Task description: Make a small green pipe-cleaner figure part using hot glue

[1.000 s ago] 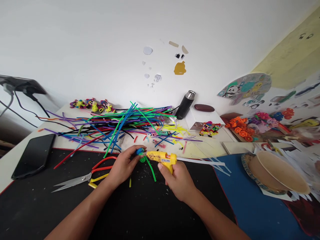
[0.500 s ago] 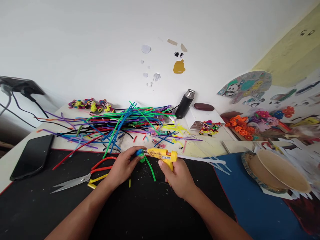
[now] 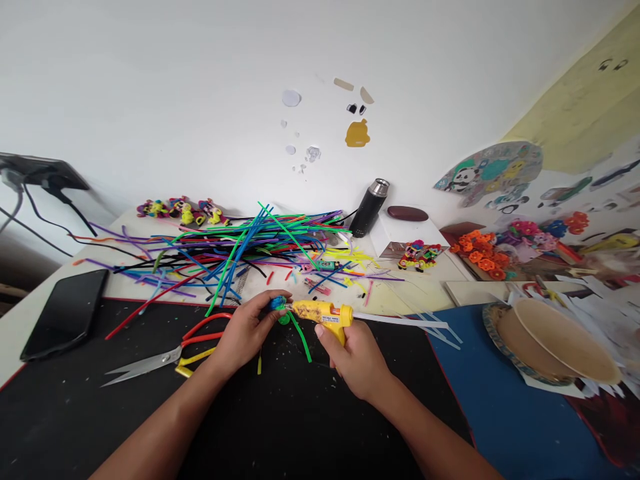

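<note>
My left hand (image 3: 249,331) pinches a small blue and green pipe-cleaner figure (image 3: 281,309) between thumb and fingers. A loose green pipe-cleaner strand (image 3: 303,339) hangs from it toward the mat. My right hand (image 3: 358,353) is wrapped round the handle of a yellow hot glue gun (image 3: 320,312), its nozzle pointing left against or very close to the figure. A long white glue stick (image 3: 405,321) sticks out of the gun's back end. By my left wrist lie scissors with orange handles (image 3: 200,333) and a yellow-handled tool (image 3: 197,362), partly hidden by my arm.
Behind my hands spreads a heap of coloured pipe cleaners (image 3: 240,243). A black phone (image 3: 65,313) lies at left. A black flask (image 3: 370,210) stands by the wall, finished figures (image 3: 419,256) near it. Bowls (image 3: 560,340) sit at right on the blue mat (image 3: 480,373).
My right hand has shifted the glue gun slightly left, bringing its nozzle onto or nearer the blue part of the figure. My left hand stays nearly still.
</note>
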The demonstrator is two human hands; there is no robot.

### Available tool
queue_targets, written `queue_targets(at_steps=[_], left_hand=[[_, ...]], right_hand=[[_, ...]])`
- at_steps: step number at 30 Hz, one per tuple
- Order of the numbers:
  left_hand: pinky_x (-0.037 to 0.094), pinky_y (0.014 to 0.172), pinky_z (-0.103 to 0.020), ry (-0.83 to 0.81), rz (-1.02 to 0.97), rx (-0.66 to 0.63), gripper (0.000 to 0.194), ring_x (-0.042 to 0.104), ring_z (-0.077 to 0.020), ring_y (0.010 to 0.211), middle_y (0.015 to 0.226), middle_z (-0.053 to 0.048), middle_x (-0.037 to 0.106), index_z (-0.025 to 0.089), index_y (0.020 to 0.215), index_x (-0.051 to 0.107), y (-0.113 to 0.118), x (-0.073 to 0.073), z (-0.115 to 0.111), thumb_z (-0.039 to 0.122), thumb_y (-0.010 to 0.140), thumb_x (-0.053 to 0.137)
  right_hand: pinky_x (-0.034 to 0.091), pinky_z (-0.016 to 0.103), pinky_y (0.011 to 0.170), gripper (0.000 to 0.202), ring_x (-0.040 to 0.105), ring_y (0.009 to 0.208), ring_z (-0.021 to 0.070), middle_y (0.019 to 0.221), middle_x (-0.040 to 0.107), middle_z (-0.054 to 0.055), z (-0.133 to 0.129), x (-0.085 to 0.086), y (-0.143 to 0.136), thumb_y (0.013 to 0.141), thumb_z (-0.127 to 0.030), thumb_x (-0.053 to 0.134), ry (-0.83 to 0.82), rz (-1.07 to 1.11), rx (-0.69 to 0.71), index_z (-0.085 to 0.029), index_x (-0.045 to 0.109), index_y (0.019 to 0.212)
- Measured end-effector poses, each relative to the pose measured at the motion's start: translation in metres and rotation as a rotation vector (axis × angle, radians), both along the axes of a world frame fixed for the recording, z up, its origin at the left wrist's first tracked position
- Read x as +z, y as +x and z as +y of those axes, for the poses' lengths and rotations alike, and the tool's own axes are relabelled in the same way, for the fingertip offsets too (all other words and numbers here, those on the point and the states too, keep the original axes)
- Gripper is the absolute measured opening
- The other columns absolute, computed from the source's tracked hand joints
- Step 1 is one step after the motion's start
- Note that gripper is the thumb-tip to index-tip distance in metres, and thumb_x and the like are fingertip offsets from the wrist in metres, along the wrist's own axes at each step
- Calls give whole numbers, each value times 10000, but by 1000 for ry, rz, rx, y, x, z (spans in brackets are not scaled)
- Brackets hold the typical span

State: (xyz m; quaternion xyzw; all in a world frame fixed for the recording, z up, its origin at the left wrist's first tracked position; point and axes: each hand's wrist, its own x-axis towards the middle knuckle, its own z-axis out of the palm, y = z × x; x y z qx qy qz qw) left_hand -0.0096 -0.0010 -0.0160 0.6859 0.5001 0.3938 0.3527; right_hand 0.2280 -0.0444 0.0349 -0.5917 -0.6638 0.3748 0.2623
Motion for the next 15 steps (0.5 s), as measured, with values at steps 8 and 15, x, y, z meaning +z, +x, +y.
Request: queue_targets(at_steps=[8,15], left_hand=[[558,1037,-406,-7,-28,3,289,752,-283,1146,1230,-78,809,253,1204,734,0,-2,1,389,971,629],[571,1009,-387,6,-19,10,283,765,-277,1112,1207,-78,816,248,1186,739,1,2,0,394,972,625]], right_hand=[[319,260,464,498,462,405,125,444,514,-19,-2,4,-1,1003,-525,531,-10,-12,25,-228,501,604],[331,254,462,490,480,406,128,450,524,-17,-1,3,0,1001,-536,532,-15,-4,8,-230,506,619]])
